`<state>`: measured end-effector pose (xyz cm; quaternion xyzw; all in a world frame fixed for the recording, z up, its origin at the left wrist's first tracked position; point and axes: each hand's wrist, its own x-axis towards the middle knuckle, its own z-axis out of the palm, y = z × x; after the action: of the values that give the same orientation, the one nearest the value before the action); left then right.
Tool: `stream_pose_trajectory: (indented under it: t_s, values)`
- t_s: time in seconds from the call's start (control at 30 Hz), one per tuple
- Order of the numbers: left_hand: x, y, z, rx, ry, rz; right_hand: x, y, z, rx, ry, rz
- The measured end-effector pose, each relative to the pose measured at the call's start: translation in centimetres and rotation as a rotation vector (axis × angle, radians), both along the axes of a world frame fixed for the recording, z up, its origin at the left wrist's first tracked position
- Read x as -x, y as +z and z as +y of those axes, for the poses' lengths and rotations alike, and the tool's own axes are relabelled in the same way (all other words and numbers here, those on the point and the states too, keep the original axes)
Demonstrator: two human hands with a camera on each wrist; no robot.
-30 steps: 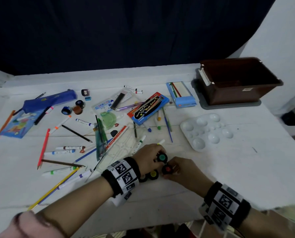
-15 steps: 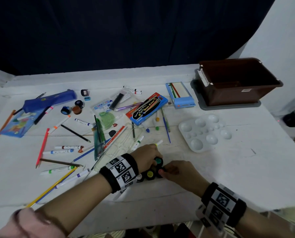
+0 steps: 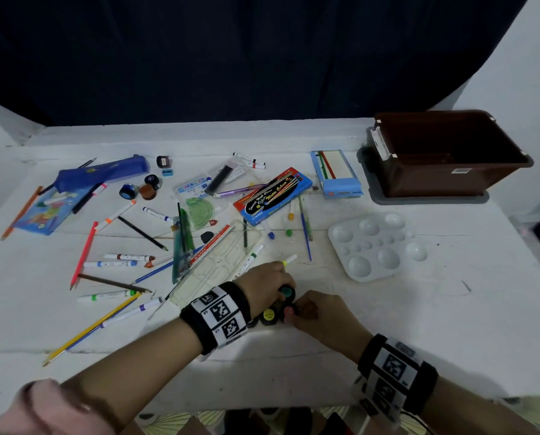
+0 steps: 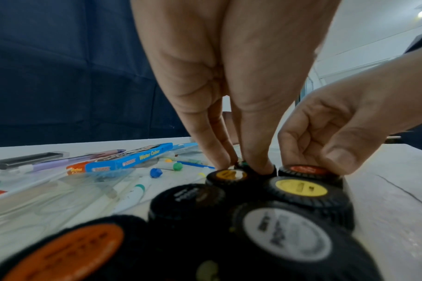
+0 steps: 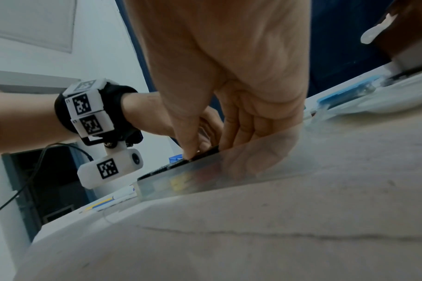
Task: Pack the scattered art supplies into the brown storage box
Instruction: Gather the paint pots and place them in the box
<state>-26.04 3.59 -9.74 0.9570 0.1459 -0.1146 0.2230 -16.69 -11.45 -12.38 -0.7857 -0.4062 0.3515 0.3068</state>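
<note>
A cluster of small black-lidded paint pots [image 3: 268,315] sits in a clear plastic pack [image 5: 193,182] near the table's front edge. My left hand [image 3: 286,291] reaches down and pinches the green-topped pot [image 3: 286,290] at the far end of the cluster. Beside it, my right hand [image 3: 293,312] curls its fingers and thumb on the red-topped pot [image 4: 306,169]. The yellow-topped pot [image 4: 301,188] and the orange-topped pot [image 4: 229,175] stand untouched just in front. The brown storage box [image 3: 450,177] stands open at the back right, with nothing seen inside.
The box rests on a grey lid [image 3: 428,199]. A white paint palette [image 3: 378,243] lies between the hands and the box. Pencils, markers, a water colour box [image 3: 271,196], a blue pencil case [image 3: 102,172] and a clear ruler tray [image 3: 218,265] are scattered over the left half.
Both hands have stayed on the pot cluster. My right fingers have closed further over the red-topped pot, which now shows less than one second ago.
</note>
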Motion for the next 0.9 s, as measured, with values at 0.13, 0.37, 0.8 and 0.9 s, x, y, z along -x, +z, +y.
stream_pose_trajectory:
  t_s: [0.13, 0.37, 0.8, 0.9]
  values:
    - [0.2, 0.2, -0.3, -0.008, 0.030, -0.004, -0.5, 0.3, 0.1, 0.003, 0.027, 0.000]
    - [1.9, 0.4, 0.3, 0.099, 0.102, -0.141, -1.1, 1.0, 0.8, -0.013, 0.088, -0.095]
    - [12.0, 5.8, 20.4, -0.127, 0.468, -0.270, -0.3, 8.5, 20.2, -0.193, 0.343, -0.342]
    - [14.5, 5.1, 25.7, -0.128, 0.556, -0.234, 2.1, 8.2, 26.3, -0.201, 0.360, -0.344]
